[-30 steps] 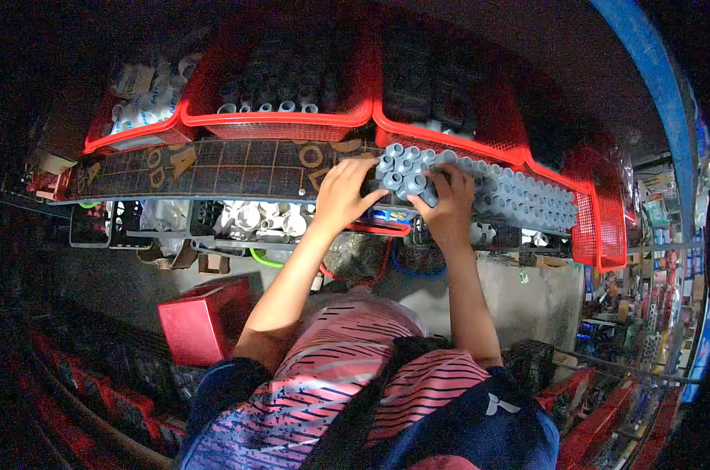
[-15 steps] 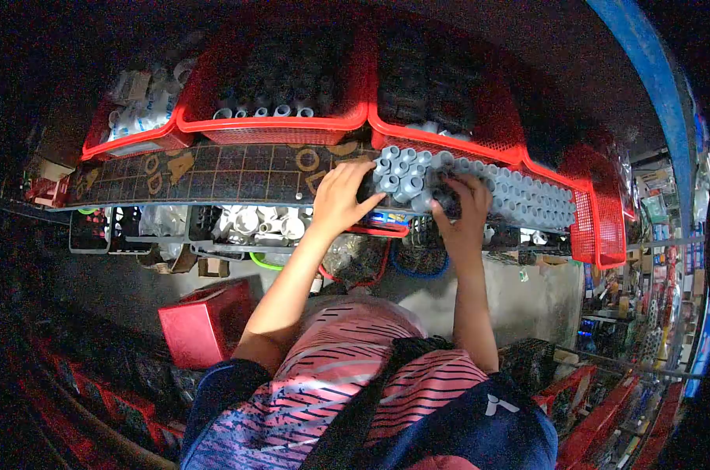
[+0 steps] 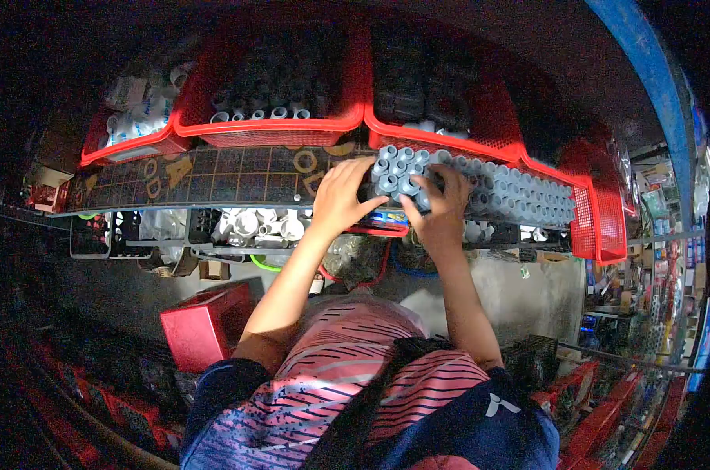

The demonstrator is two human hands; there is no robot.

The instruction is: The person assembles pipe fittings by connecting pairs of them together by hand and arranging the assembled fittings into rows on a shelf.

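Observation:
Grey pipe fittings (image 3: 519, 192) stand in close rows along the right half of a dark shelf board (image 3: 237, 174). My left hand (image 3: 343, 196) rests at the left end of the rows, thumb and fingers spread apart against the outer fittings. Over the front of the group, my right hand (image 3: 441, 205) has its thumb and fingers round a grey fitting (image 3: 412, 186) near the board's front edge. Part of that fitting is hidden by the fingers.
Red baskets (image 3: 284, 127) with fittings line the back of the shelf. A red basket (image 3: 598, 223) stands at the right end. White fittings (image 3: 261, 225) lie in crates below the board. A red box (image 3: 198, 325) is at the lower left.
My right hand moved right along the rows, then came back left to the fittings near my left hand. My left hand has stayed at the left end of the rows.

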